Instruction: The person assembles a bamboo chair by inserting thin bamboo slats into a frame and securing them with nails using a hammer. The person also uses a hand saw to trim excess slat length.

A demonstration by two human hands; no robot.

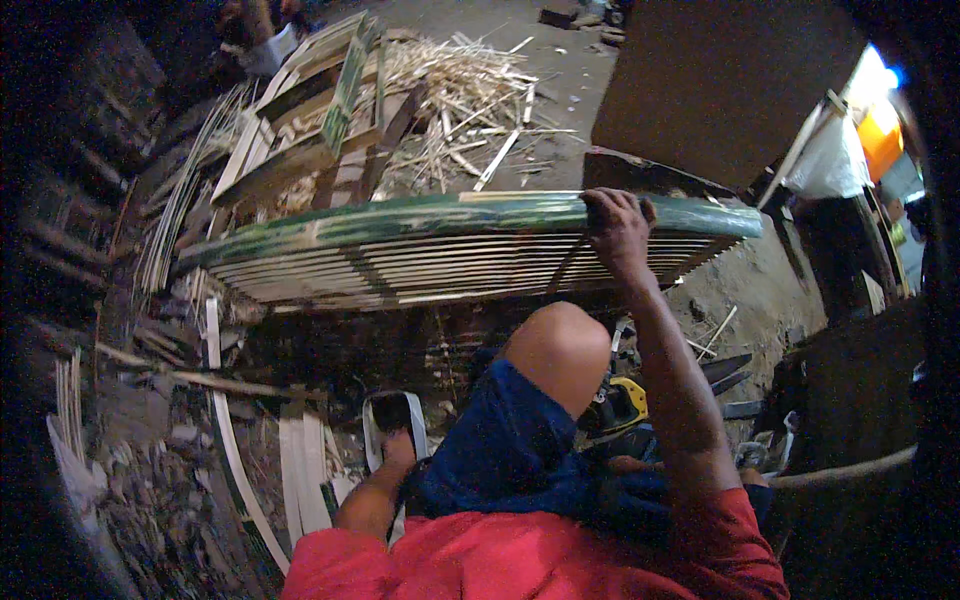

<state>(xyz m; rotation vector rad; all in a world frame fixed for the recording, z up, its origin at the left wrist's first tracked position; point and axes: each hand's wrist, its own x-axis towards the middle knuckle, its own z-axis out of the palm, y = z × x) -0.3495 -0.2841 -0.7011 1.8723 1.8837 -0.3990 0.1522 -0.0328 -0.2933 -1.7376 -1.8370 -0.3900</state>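
From my end, I see the right hand point(622, 228) curled over the green top rail of a bamboo slat panel point(440, 245), which spans the view beyond the raised knee point(562, 350). The left hand point(398, 447) meets a white-rimmed dark object point(419, 428); I cannot tell its grip. Any lettering on the yellow-and-black tool point(628, 398), partly hidden, is illegible.

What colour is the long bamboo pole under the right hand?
The long bamboo pole: green with pale patches, clearest in head view.
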